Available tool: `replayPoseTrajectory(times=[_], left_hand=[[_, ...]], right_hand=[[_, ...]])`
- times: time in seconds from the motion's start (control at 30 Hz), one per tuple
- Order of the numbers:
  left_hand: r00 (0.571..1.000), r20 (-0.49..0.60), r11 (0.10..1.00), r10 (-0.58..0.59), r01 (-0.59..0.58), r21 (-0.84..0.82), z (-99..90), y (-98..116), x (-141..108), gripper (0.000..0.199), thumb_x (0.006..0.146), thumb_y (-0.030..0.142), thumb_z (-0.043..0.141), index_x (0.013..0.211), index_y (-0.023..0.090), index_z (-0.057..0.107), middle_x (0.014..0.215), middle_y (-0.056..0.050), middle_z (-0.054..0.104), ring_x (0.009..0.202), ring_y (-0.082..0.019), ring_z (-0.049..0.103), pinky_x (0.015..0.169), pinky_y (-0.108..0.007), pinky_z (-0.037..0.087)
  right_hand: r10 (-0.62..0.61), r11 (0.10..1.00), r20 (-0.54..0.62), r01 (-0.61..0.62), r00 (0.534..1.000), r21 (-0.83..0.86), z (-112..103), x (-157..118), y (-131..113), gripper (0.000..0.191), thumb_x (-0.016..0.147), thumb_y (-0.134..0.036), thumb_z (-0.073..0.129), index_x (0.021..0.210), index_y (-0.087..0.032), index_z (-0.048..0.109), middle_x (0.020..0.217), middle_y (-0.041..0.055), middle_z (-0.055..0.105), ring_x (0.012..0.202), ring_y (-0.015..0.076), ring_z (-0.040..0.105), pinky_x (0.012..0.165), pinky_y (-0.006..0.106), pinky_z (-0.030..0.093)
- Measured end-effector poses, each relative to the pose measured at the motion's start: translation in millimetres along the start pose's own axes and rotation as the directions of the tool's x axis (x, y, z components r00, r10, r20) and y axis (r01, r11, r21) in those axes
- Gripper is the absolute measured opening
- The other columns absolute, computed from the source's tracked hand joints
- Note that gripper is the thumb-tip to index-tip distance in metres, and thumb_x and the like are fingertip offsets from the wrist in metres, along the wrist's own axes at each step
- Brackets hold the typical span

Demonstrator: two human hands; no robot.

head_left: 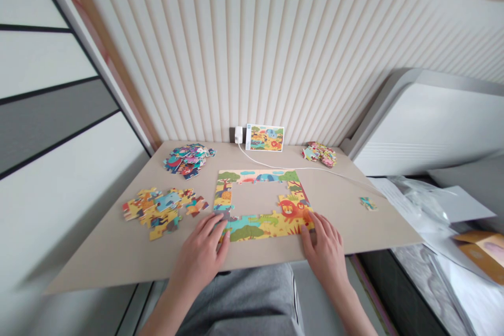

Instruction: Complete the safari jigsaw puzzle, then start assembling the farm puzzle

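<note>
Head view, nearest first: grey trousers (240, 299) sit just below the edge of a beige board (118, 268). On the board, the left hand (199, 254) and the right hand (325, 252) lie open and flat, fingers spread, on the lower corners of a partly built jigsaw frame (260, 228) with an animal scene. Neither hand visibly grips anything, though the left fingers (220, 233) hide the pieces beneath them, so a held piece cannot be ruled out. Flat, even pressure suits these joins, since it seats the tabs without lifting the strip. The frame surrounds a patch of bare board.

Left of it lies a loose heap of yellow pieces (159, 212), and beyond that a blue-and-pink heap (189, 160). To the right sit one stray piece (368, 203) and a small heap (319, 154), too small to read. At the far edge stand a picture card (264, 137) and a white plug adapter (238, 135), whose white cable (299, 168) crosses the board.
</note>
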State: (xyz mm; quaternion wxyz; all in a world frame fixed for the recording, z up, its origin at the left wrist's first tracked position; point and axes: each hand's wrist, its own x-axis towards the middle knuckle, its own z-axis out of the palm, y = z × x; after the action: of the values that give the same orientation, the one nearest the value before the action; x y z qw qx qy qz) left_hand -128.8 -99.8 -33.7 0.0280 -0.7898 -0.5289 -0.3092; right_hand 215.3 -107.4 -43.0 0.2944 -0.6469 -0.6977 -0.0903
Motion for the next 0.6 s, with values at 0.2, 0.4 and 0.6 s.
replayPoseTrajectory(times=[0.2,0.4,0.6], left_hand=[[1.000,0.024,1.000,0.014,-0.014,-0.005,0.4,1,-2,0.029,0.099,0.027,0.055,0.125,0.021,0.067,0.132,-0.013,0.067,0.130,-0.032,0.059,0.105,-0.052,0.056],[0.997,0.069,1.000,0.017,-0.015,-0.021,-2.2,5,-1,0.029,0.101,0.025,0.051,0.125,0.019,0.067,0.134,-0.014,0.065,0.136,-0.031,0.055,0.109,-0.050,0.055],[0.998,0.066,0.999,0.017,-0.014,-0.043,-9.4,13,3,0.035,0.101,0.022,0.050,0.133,0.022,0.063,0.133,-0.012,0.067,0.130,-0.029,0.060,0.108,-0.048,0.055]], right_hand=[[-0.036,0.998,0.088,0.031,0.995,0.054,-13,23,21,0.037,0.102,-0.046,0.049,0.126,-0.023,0.066,0.120,0.0121,0.073,0.111,0.0299,0.067,0.094,0.045,0.051],[0.205,0.975,0.229,-0.219,0.952,0.039,-5,84,68,0.042,0.101,-0.052,0.044,0.111,-0.024,0.074,0.102,0.0083,0.079,0.089,0.0259,0.073,0.079,0.036,0.052],[0.186,0.980,0.187,-0.197,0.964,0.038,22,91,89,0.045,0.097,-0.051,0.044,0.108,-0.022,0.076,0.108,0.0101,0.078,0.094,0.0290,0.073,0.081,0.038,0.052]])
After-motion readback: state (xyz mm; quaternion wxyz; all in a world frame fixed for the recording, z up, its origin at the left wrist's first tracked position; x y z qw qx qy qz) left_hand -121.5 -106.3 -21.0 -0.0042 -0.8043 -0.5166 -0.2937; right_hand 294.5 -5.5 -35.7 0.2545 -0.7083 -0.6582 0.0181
